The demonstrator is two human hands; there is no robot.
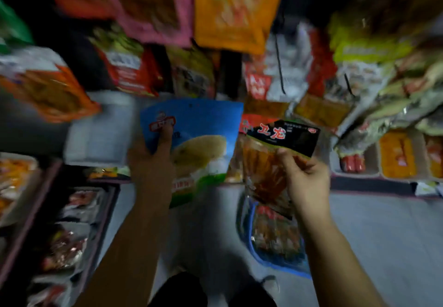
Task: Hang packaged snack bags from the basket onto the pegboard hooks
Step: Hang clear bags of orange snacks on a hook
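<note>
Knees, dark, at bottom edge; floor (383, 234) pale below. Left hand (153, 160) pinches blue bag (199, 138) at left side, thumb on front. Right hand (306, 182) grips black bag (275, 158), fingers curled round right edge. Basket (278, 256), blue-rimmed, on floor under right hand, more packs inside. Hooks (279, 64) dark, bare, up right among hung bags; view blurred.

Judgement: hang one bag at a time. Raise it level, find header hole, line hole with hook tip, slide fully back. Keep second bag clear of neighbours.
</note>
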